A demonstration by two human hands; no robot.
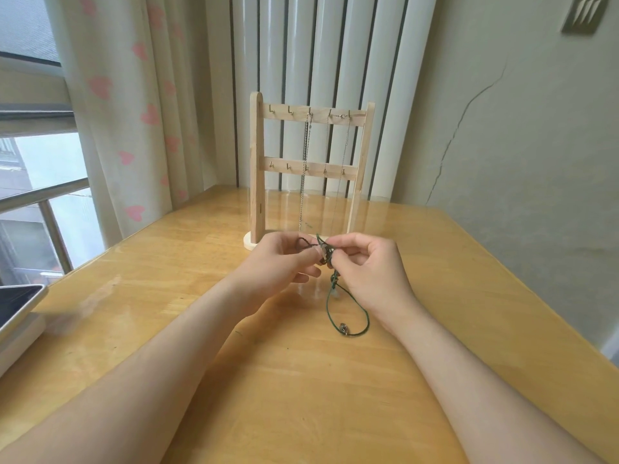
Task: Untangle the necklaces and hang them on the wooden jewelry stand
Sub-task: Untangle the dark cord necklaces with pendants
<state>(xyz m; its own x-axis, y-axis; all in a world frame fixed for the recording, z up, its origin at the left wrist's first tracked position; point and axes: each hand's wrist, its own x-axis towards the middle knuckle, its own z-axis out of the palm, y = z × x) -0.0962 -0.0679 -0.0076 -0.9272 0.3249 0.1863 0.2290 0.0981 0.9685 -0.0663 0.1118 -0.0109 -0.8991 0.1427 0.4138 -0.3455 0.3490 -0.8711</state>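
Note:
A wooden jewelry stand (257, 169) with two hook rails stands at the back of the table. Two thin silver chain necklaces (305, 169) hang from hooks on its upper rail. In front of the stand, my left hand (279, 259) and my right hand (363, 272) pinch a dark green cord necklace (330, 306) at a small knot between my fingertips. Its loop hangs down to the tabletop and carries a small bead (343, 328).
The wooden table (268, 380) fills the foreground. A tablet on a white box (16, 313) lies at the left edge. Heart-print curtains (134, 112) and a window stand behind left; a wall runs along the right.

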